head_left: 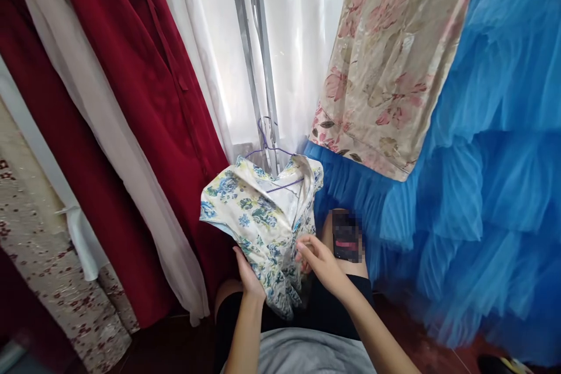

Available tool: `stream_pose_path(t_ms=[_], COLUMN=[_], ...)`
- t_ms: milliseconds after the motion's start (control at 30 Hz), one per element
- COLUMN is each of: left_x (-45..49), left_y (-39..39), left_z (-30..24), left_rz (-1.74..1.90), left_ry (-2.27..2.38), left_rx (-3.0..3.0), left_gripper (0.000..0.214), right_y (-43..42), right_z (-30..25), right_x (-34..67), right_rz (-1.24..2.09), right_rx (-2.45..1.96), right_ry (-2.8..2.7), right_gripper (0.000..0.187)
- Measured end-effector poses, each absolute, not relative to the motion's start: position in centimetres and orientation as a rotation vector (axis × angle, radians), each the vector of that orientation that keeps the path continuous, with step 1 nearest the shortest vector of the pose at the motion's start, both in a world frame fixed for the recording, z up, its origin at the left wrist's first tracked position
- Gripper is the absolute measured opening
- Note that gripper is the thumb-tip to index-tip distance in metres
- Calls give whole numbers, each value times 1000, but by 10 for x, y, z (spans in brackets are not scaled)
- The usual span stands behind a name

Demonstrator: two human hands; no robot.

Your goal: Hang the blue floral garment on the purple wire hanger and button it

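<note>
A white floral blouse (252,204) with blue, green and yellow flowers hangs in front of me on a thin purple hanger (266,139). Its front is partly undone, and its lower part is gathered above my lap. My left hand (250,278) grips the side of the blouse, with the thumb showing and the other fingers hidden behind the cloth. At the front edge of the blouse, my right hand (319,258) has its fingers bent and drawn together on the fabric. Whether a button lies between those fingertips is too small to make out.
Dark red garments (144,128) and a pale sheer one (118,146) hang at left. A beige floral garment (385,70) and a ruffled blue tulle dress (504,187) fill the right. White curtain (298,41) hangs behind. A blurred-out phone-like object (347,236) rests on my thigh.
</note>
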State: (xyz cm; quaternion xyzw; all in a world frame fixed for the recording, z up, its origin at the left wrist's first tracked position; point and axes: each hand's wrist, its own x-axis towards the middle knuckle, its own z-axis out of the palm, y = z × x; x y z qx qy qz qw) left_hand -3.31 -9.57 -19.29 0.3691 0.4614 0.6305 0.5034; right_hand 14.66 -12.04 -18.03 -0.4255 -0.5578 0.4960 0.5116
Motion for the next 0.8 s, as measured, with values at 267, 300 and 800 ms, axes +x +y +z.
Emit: stream_pose_path(t_ms=[267, 300, 800], left_x=[-35, -37, -7], left_y=[-98, -96, -104], left_z=[-204, -206, -218], left_rz=[1595, 1602, 1564], left_ry=[954, 966, 1312], left_rx=[928, 929, 1801], left_gripper=[53, 51, 12], right_y=[-80, -81, -107], right_z=[-176, -177, -181], right_x=[111, 111, 117], right_rz=[965, 991, 1136], right_rx=[-1064, -1071, -1049], right_ry=[-1467, -1458, -1347], right_gripper=[31, 32, 33])
